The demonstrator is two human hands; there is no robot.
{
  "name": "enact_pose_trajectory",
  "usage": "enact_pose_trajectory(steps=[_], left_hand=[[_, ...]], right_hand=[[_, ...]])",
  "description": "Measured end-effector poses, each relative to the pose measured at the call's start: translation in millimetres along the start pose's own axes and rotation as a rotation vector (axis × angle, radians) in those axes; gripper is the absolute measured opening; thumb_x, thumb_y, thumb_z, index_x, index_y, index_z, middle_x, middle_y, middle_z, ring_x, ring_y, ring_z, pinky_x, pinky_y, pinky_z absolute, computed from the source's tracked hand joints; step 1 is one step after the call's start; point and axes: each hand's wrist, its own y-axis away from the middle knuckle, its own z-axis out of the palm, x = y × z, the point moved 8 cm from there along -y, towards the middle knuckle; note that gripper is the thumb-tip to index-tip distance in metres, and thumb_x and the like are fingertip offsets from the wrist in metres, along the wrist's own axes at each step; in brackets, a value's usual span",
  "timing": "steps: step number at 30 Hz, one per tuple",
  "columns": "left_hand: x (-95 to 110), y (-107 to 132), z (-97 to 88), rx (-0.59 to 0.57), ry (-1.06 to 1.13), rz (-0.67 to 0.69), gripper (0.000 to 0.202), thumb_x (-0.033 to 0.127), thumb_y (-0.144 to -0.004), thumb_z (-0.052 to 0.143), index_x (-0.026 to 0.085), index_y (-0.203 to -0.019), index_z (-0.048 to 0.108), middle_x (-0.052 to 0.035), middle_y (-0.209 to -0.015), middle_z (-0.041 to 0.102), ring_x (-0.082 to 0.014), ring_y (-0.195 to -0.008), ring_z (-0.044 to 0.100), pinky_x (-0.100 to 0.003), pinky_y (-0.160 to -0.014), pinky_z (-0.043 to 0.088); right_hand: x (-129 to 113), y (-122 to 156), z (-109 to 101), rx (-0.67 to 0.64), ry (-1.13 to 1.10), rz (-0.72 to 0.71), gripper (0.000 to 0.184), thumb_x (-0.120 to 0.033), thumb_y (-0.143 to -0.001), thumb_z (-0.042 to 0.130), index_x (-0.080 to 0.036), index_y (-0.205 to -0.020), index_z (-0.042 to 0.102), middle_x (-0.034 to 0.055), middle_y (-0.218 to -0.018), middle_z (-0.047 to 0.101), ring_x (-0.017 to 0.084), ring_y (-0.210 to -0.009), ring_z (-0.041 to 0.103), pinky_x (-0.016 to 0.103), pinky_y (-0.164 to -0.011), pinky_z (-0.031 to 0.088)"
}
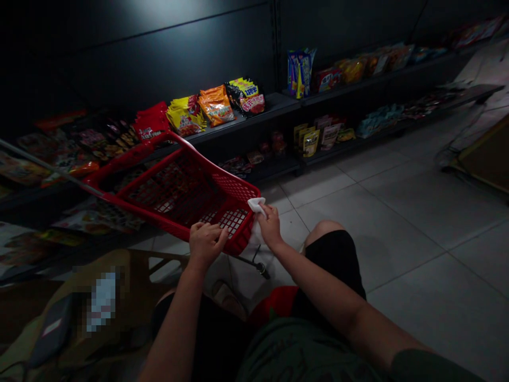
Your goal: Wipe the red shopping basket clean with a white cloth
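Observation:
A red plastic shopping cart with a lattice basket stands in front of me, its handle end towards the shelves at left. My left hand is on the basket's near rim, fingers curled over the edge. At the right-hand end of the basket, my right hand pinches a white crumpled cloth or tissue against the upper rim. Inside the basket I see only the red lattice, with light floor showing through its holes. A wheel shows below the near corner.
Dark shelves with bagged snacks run behind the cart. A brown chair or stool stands at lower left, with a dark device on it. Grey floor tiles spread to the right. A brown box-like object is at far right.

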Motion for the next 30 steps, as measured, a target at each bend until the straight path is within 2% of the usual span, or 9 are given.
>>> enact_pose_trajectory(steps=[2, 5, 7, 11, 13, 17, 20, 26, 30], left_hand=[[0, -1, 0.0, -0.055, -0.018, -0.011, 0.046, 0.041, -0.098, 0.040, 0.024, -0.067, 0.070, -0.0010, -0.071, 0.072, -0.0171, -0.077, 0.062, -0.039, -0.093, 0.032], [5, -3, 0.5, -0.163, -0.094, -0.012, 0.043, 0.042, -0.098, 0.038, 0.025, -0.081, 0.073, -0.0038, -0.085, 0.076, -0.0202, -0.084, 0.065, -0.040, -0.091, 0.033], [10, -5, 1.2, -0.215, -0.117, -0.011, 0.042, 0.043, -0.100, 0.034, 0.026, -0.100, 0.073, -0.0055, -0.099, 0.077, -0.0217, -0.089, 0.066, -0.039, -0.089, 0.034], [19, -9, 8.5, -0.294, -0.104, -0.007, 0.047, 0.046, -0.102, 0.027, 0.028, -0.119, 0.066, -0.0055, -0.110, 0.076, -0.0209, -0.093, 0.069, -0.034, -0.082, 0.039], [24, -9, 13.6, -0.335, -0.153, 0.016, 0.050, 0.049, -0.101, 0.025, 0.029, -0.113, 0.069, -0.0061, -0.100, 0.078, -0.0214, -0.085, 0.071, -0.032, -0.075, 0.039], [26, -8, 16.7, -0.374, -0.244, 0.012, 0.057, 0.054, -0.100, 0.023, 0.027, -0.093, 0.073, -0.0074, -0.085, 0.078, -0.0223, -0.075, 0.070, -0.030, -0.065, 0.037], [25, -7, 15.1, -0.379, -0.269, 0.021, 0.058, 0.055, -0.100, 0.023, 0.028, -0.090, 0.074, -0.0075, -0.084, 0.078, -0.0234, -0.074, 0.071, -0.030, -0.063, 0.036], [24, -6, 15.2, -0.401, -0.241, 0.013, 0.059, 0.056, -0.099, 0.023, 0.029, -0.091, 0.075, -0.0073, -0.084, 0.078, -0.0226, -0.077, 0.070, -0.029, -0.062, 0.035], [23, -6, 15.8, -0.395, -0.235, 0.006, 0.060, 0.056, -0.099, 0.024, 0.028, -0.087, 0.075, -0.0078, -0.082, 0.077, -0.0224, -0.074, 0.070, -0.029, -0.061, 0.035]], right_hand=[[-6, 39, 11, -0.100, -0.028, -0.033, 0.040, -0.018, -0.084, 0.056, -0.023, -0.121, 0.069, 0.0079, -0.118, 0.052, 0.020, -0.115, 0.052, 0.036, -0.107, 0.040], [-24, 92, 36, -0.469, -0.093, -0.210, 0.043, -0.011, -0.080, 0.058, -0.029, -0.117, 0.071, 0.0048, -0.112, 0.054, 0.018, -0.109, 0.055, 0.033, -0.100, 0.045], [-28, 95, 37, -0.577, -0.117, -0.268, 0.040, -0.009, -0.077, 0.059, -0.030, -0.108, 0.075, 0.0033, -0.106, 0.056, 0.017, -0.104, 0.057, 0.031, -0.096, 0.047], [4, 20, -6, -0.115, -0.038, -0.002, 0.035, -0.016, -0.081, 0.055, -0.025, -0.109, 0.074, 0.0050, -0.108, 0.060, 0.019, -0.108, 0.056, 0.035, -0.104, 0.042], [21, -1, -11, -0.022, 0.000, 0.120, 0.040, -0.020, -0.083, 0.053, -0.022, -0.119, 0.071, 0.0064, -0.112, 0.063, 0.020, -0.110, 0.056, 0.037, -0.107, 0.040], [32, 22, 8, -0.140, -0.028, 0.132, 0.053, -0.027, -0.083, 0.058, -0.021, -0.136, 0.060, 0.0090, -0.124, 0.064, 0.021, -0.117, 0.056, 0.038, -0.110, 0.039], [32, 42, 12, -0.168, -0.082, 0.125, 0.053, -0.028, -0.080, 0.063, -0.022, -0.133, 0.062, 0.0082, -0.128, 0.064, 0.022, -0.119, 0.057, 0.038, -0.109, 0.040], [43, 3, 7, -0.094, -0.164, 0.300, 0.043, -0.025, -0.080, 0.052, -0.018, -0.120, 0.066, 0.0048, -0.105, 0.072, 0.020, -0.091, 0.065, 0.035, -0.088, 0.052], [33, -3, 6, -0.126, -0.036, 0.113, 0.041, -0.023, -0.078, 0.057, -0.021, -0.117, 0.069, 0.0060, -0.115, 0.069, 0.020, -0.108, 0.061, 0.036, -0.103, 0.044]])
